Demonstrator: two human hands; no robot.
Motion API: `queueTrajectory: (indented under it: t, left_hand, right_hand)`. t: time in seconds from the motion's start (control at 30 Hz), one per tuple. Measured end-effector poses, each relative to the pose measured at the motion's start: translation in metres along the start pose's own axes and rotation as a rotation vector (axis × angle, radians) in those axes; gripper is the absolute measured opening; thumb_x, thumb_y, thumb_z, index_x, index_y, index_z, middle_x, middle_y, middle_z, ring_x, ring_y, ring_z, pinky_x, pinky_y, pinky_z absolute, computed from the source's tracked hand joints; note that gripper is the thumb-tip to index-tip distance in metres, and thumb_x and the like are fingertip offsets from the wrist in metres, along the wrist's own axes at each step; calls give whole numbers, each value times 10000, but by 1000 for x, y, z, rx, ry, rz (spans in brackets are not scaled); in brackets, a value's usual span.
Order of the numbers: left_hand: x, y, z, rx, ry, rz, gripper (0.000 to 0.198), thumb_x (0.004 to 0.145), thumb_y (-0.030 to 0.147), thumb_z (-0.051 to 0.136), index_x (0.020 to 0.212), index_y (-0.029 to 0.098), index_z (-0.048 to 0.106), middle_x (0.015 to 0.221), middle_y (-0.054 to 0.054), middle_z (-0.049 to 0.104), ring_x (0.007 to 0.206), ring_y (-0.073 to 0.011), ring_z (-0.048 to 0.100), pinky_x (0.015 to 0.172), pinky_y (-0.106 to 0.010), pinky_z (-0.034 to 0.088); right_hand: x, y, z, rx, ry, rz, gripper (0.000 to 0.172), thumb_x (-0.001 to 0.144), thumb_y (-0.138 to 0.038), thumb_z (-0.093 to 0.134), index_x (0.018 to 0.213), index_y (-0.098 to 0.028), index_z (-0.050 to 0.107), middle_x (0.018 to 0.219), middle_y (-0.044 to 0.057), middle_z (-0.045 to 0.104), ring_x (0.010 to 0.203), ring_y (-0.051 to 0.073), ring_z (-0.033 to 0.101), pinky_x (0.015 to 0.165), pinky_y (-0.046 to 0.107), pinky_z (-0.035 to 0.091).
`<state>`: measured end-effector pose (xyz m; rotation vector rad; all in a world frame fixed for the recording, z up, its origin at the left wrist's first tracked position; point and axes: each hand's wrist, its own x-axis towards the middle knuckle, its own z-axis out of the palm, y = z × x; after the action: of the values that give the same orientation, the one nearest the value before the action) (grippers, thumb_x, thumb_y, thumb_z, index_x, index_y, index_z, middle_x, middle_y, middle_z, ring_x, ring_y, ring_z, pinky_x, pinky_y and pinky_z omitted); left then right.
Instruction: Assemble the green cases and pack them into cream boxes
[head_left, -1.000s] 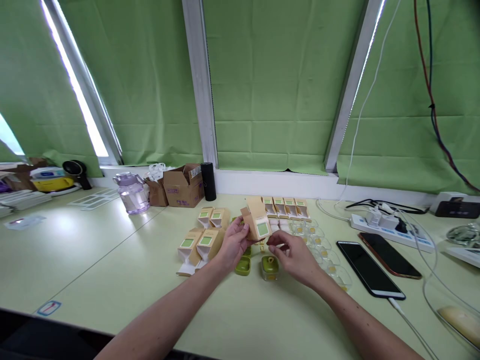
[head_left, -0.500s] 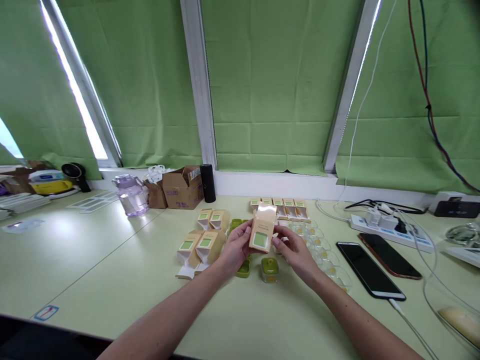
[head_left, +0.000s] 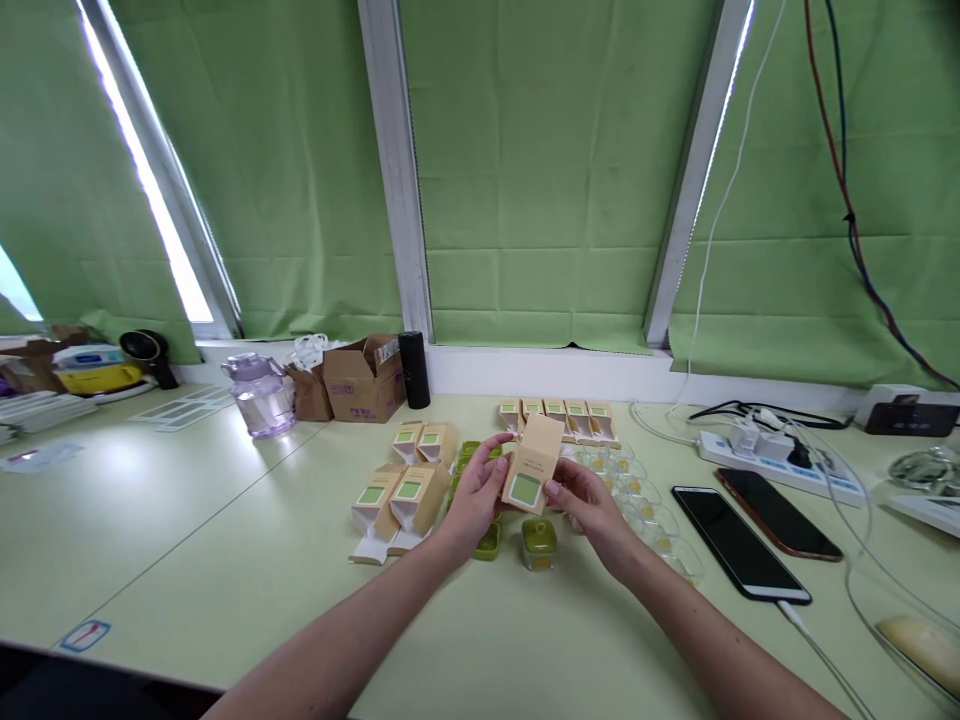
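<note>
A small kraft cardboard box [head_left: 529, 472] with a green window is tilted above the table between my hands. My right hand [head_left: 594, 508] pinches its lower right edge, thumb in front. My left hand [head_left: 474, 498] is at its left edge, thumb and forefinger somewhat apart, other fingers partly hidden by the box. Just below stands a small clear container with a green lid [head_left: 539, 540]. Green lids [head_left: 487, 542] lie in a row behind my left hand, partly covered. Several clear containers [head_left: 645, 512] with yellow marks stand in rows beyond my right hand.
Open kraft boxes [head_left: 417, 492] lie left of the lids, and more boxes [head_left: 577, 415] line the back. Two phones [head_left: 739, 540] and a power strip [head_left: 784, 465] with cables lie right. A purple-lidded jug [head_left: 261, 395], a brown carton [head_left: 365, 380] and a black cylinder [head_left: 414, 370] stand back left.
The held box has tilted to the right and its top now leans further over. My left thumb has shifted off its front face to the left edge. The view has shifted slightly.
</note>
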<state>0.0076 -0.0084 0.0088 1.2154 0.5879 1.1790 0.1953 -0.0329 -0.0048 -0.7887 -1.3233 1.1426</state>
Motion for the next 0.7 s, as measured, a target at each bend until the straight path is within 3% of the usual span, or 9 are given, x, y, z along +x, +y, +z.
queueTrajectory:
  t: [0.07,0.17,0.27,0.33,0.7]
  left_hand:
    - [-1,2,1,24,-15,23,670,907,587,758,1428,235,527,1230,-121,761,900,-227,765,728,-306,605]
    - [-4,4,0,53,-67,87,574,954,575,703,1395,237,559,1354,-138,713,1111,-285,739,935,-419,605]
    - [-7,4,-1,108,-129,192,522,993,536,662,1411,234,582,1469,-147,644,1372,-322,603,1174,-495,468]
    - [-8,1,-2,167,-170,239,542,984,484,692,1447,231,571,1527,-153,594,1464,-336,514,1248,-517,381]
    - [-8,-4,-1,305,-156,289,576,978,399,716,1484,220,505,1531,-177,565,1457,-354,511,1232,-528,391]
  right_hand:
    - [1,-2,0,52,0,7,524,803,-598,846,1187,-249,775,1169,95,771,1062,284,688,908,393,556]
    - [2,-4,0,121,51,34,519,779,-588,870,1155,-241,777,1171,95,770,995,253,691,834,350,559]
    - [2,-3,0,190,114,59,498,774,-568,885,1133,-237,788,1133,84,772,892,202,677,755,300,551]
    - [3,-3,1,239,131,61,474,771,-552,895,1112,-238,796,1101,74,771,857,182,670,742,286,554]
    - [7,3,3,190,145,52,532,692,-602,931,1036,-224,782,1036,77,785,814,190,697,712,307,595]
